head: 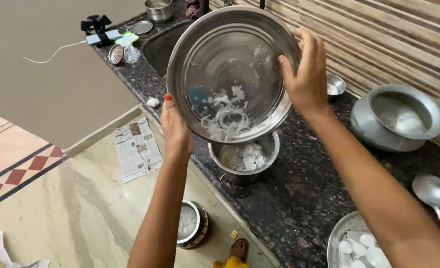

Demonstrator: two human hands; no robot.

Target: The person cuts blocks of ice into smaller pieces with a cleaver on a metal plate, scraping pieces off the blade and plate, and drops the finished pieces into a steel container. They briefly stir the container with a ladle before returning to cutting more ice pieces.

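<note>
Both hands, left (176,130) and right (307,79), grip a tilted steel bowl (230,74) over a small pot (244,160). Dark granite tabletop (299,198), marble floor (81,208) below. Right-edge plate (351,240) is cut off.

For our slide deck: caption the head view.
Both hands tilt a steel bowl over a smaller steel pot.

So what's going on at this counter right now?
A person holds a large steel bowl tilted on its side with both hands, left hand on its lower rim, right hand on the far rim. White onion slices cling inside it, right above a smaller steel pot that already holds white pieces, on the dark stone counter.
</note>
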